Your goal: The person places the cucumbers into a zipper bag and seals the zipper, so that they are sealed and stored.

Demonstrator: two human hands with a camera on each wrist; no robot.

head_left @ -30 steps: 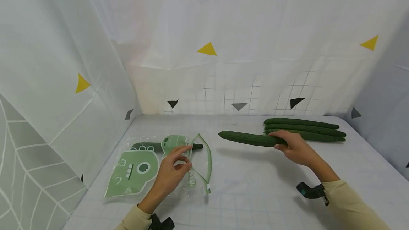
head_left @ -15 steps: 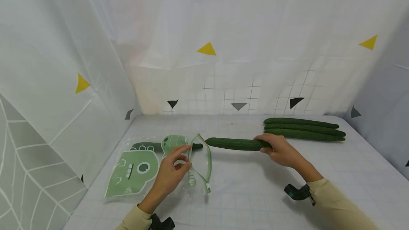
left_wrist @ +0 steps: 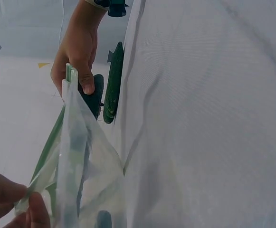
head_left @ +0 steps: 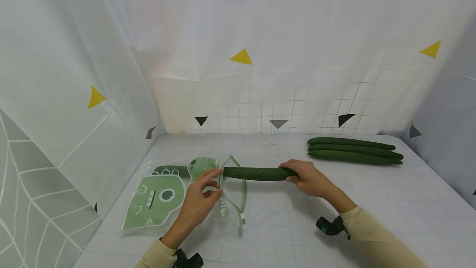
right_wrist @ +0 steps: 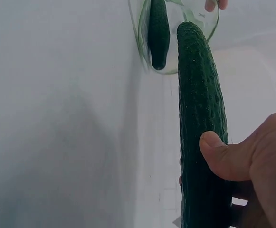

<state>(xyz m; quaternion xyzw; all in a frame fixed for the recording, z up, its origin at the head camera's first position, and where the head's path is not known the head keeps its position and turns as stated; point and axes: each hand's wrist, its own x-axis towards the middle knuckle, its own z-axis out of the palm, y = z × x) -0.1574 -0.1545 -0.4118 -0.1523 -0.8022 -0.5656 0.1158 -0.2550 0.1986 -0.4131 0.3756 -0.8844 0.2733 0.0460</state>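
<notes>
My right hand (head_left: 310,180) grips a long, bumpy, dark green cucumber (head_left: 256,173) near its right end, thumb along the side. The cucumber lies level, its left tip at the mouth of a clear zip bag (head_left: 160,206) printed with a green monster. My left hand (head_left: 198,197) pinches the bag's green zip edge (left_wrist: 45,152) between thumb and fingers, and the mouth gapes. Another cucumber (right_wrist: 158,40) lies inside the bag, partly hidden by the print in the head view.
Three more cucumbers (head_left: 353,150) lie side by side at the back right of the white-covered table (head_left: 297,235). White sheeting (head_left: 208,20) with yellow and dark triangles hangs behind and at both sides. A small white slider (head_left: 242,216) sits on the zip.
My right hand has carried the cucumber leftward and down, from near the cucumber row to the bag's mouth, across its rim in the head view. My left hand and the bag have stayed put.
</notes>
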